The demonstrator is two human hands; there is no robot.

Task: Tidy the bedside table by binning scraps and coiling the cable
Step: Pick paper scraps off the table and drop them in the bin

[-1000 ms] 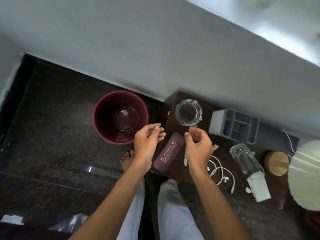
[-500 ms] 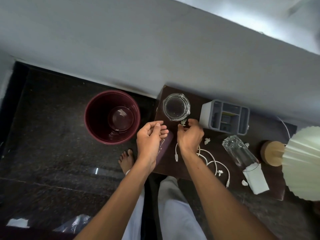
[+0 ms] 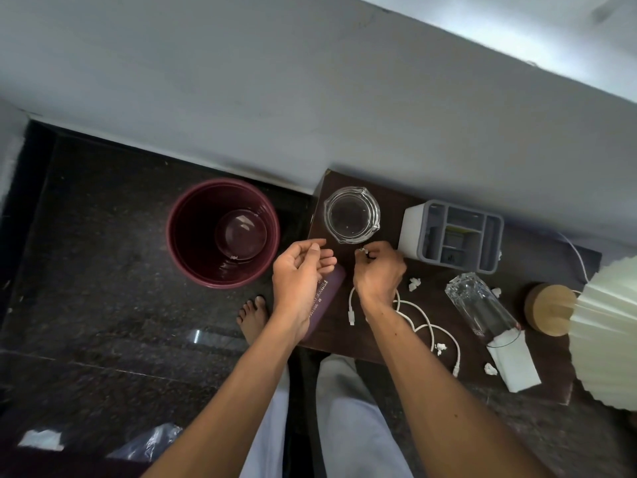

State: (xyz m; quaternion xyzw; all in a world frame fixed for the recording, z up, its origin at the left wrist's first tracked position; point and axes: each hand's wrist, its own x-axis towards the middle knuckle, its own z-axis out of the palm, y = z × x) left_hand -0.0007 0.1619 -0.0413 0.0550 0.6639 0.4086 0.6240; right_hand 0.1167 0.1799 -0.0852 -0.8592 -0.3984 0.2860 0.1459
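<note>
My right hand (image 3: pixel 379 272) is curled on the dark bedside table (image 3: pixel 337 336), its fingertips pinching a small paper scrap (image 3: pixel 362 250) just below the glass ashtray (image 3: pixel 351 215). My left hand (image 3: pixel 301 274) hovers palm up over the table's left edge, fingers loosely curled and holding nothing. A white cable (image 3: pixel 427 327) lies in loose loops under and right of my right forearm. More white scraps lie on the table: one (image 3: pixel 414 283) right of my right hand, one (image 3: pixel 441 347) by the cable, one (image 3: pixel 490 369) near the front edge. The maroon bin (image 3: pixel 223 232) stands on the floor to the left.
A grey organiser (image 3: pixel 455 236) stands at the back of the table, with a glass (image 3: pixel 482 305) lying on a white napkin (image 3: pixel 515 363) and a lamp (image 3: pixel 603 329) to the right. A maroon case (image 3: pixel 327 298) lies under my left hand. My bare foot (image 3: pixel 253 315) is beside the bin.
My right hand moved forward to the spot below the ashtray and closed its fingertips on a scrap. My left hand stayed near the table's left edge, palm up.
</note>
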